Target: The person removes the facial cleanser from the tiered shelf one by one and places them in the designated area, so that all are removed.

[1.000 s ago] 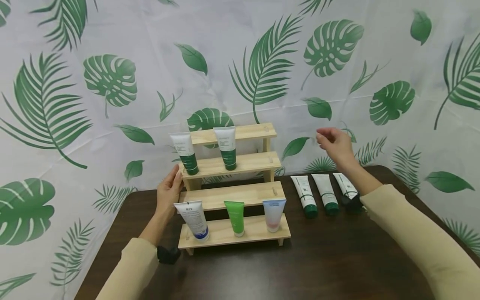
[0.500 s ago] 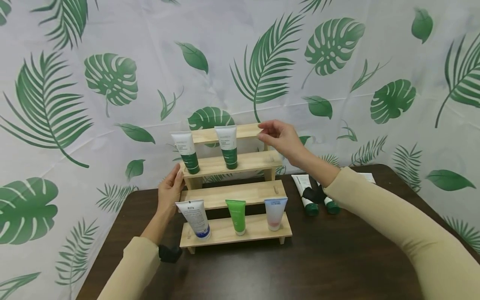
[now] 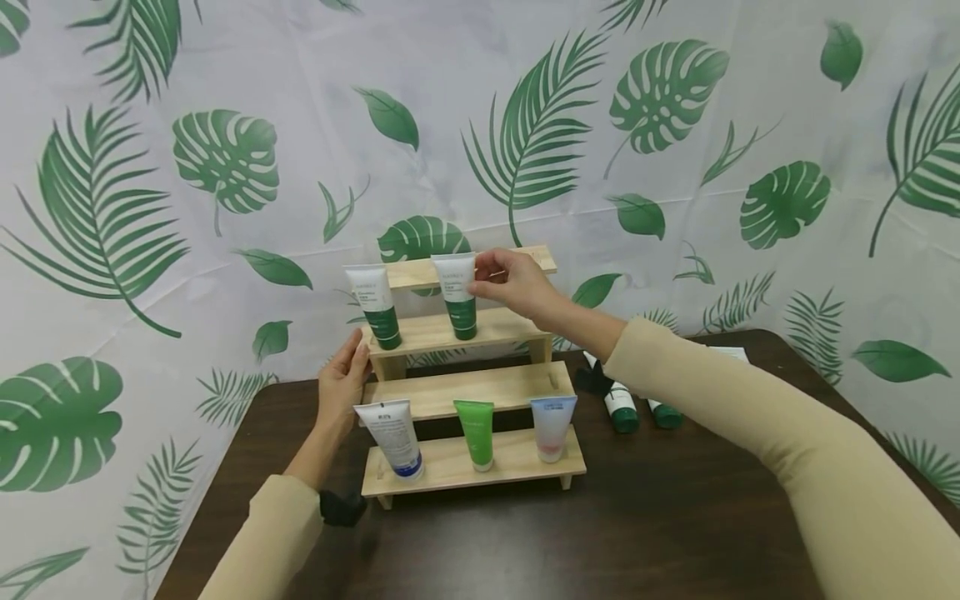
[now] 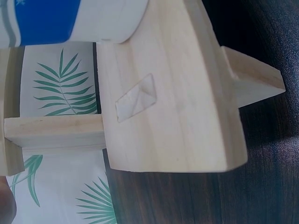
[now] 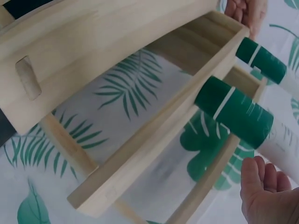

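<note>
A stepped wooden display stand (image 3: pixel 472 388) stands on the dark table. My left hand (image 3: pixel 343 385) grips its left side, fingers at the end of the second shelf from the top. On that shelf two white-and-green squeeze tubes stand cap down: a left one (image 3: pixel 374 305) and a right one (image 3: pixel 455 296). My right hand (image 3: pixel 516 285) is at the upper right edge of the right tube, thumb and fingers apart; whether they touch it is hard to tell. The lowest shelf bears a white-and-blue tube (image 3: pixel 392 437), a green tube (image 3: pixel 476 433) and a pink-and-blue tube (image 3: pixel 552 427).
More white tubes with green caps (image 3: pixel 622 408) lie on the table to the right, partly hidden by my right forearm. Behind the table (image 3: pixel 510 542) hangs a leaf-patterned cloth (image 3: pixel 442 183). The third shelf (image 3: pixel 468 392) holds no tube.
My right hand has moved left from above the lying tubes, across the stand's right end, to the right-hand tube. The left hand stays on the stand, and the tubes stand as before.
</note>
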Available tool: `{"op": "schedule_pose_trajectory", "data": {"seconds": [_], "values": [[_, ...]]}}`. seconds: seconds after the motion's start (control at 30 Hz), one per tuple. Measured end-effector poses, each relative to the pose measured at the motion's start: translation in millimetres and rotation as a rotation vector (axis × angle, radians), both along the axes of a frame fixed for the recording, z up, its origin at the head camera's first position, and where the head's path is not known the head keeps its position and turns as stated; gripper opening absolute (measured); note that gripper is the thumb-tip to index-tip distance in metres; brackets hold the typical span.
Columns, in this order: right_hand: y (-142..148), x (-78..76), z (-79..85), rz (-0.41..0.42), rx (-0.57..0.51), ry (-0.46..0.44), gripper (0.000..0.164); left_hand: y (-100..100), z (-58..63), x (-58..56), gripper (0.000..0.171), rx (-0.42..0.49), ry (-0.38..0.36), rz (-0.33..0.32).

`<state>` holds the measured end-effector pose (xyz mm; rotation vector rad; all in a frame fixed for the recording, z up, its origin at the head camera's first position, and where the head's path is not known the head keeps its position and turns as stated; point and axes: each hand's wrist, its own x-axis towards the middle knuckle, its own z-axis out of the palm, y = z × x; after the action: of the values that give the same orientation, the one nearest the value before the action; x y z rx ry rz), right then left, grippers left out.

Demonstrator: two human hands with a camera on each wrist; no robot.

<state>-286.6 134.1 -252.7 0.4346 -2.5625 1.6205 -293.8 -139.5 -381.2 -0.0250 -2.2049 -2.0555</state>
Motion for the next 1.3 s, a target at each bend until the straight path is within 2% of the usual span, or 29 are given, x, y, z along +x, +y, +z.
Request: {"op": "schedule_pose_trajectory", "data": {"seconds": [0.53, 0.73, 0.97, 1.3], "values": [[-9, -5.7, -6.8, -0.033, 0.081, -0.029, 0.028, 4, -0.9, -0.5, 0.047, 0.028, 0.006, -0.025], [-7, -4.6, -9.5, -0.05, 0.071, -0.031, 0.024, 4, -3.5, -1.5, 0.047, 0.017, 0.013, -0.03], [6, 2.1, -7.5, -0.066, 0.094, 0.012, 0.024, 4, -3.5, -0.5, 0.048, 0.011, 0.01, -0.019], [38, 19.0, 2.1, -0.088, 0.037, 0.007, 0.026, -2, -4.0, -1.4, 0.049, -0.003, 0.013, -0.004]]}}
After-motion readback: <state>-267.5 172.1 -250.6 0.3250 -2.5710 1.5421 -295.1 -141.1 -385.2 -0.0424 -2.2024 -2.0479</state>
